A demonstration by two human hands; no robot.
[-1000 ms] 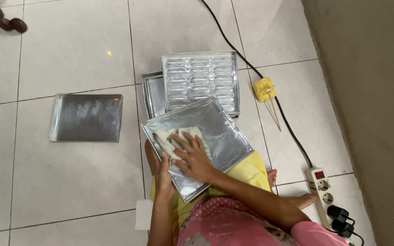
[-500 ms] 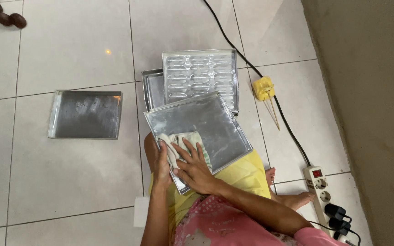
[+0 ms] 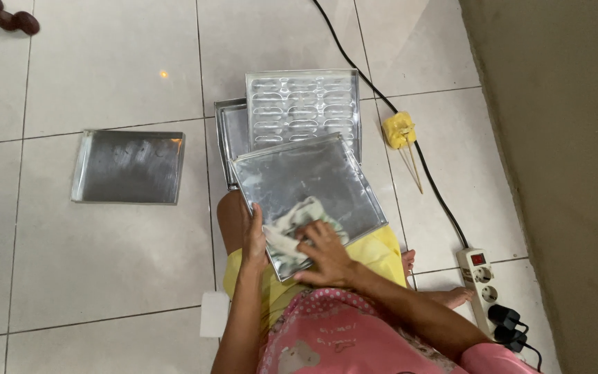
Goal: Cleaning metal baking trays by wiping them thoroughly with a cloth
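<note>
Shiny metal is filling the middle of the view: a square baking tray (image 3: pixel 306 187) is lying tilted across the person's lap, its far edge resting over the stacked trays on the tiled floor (image 3: pixel 105 277). The left hand (image 3: pixel 253 242) is gripping the tray's near-left rim, fingers curled around it. The right hand (image 3: pixel 324 255) is pressing down, fingers spread, on a crumpled pale cloth (image 3: pixel 299 221) inside the tray's near corner. Wiping seems to be partway along; the tray's far half is looking clean, though glare is making that hard to judge. Beyond it a moulded tray (image 3: pixel 302 104) is sitting on another flat tray (image 3: pixel 232 138), both untouched, and a darker tray (image 3: pixel 129 166) is lying well apart to the left.
</note>
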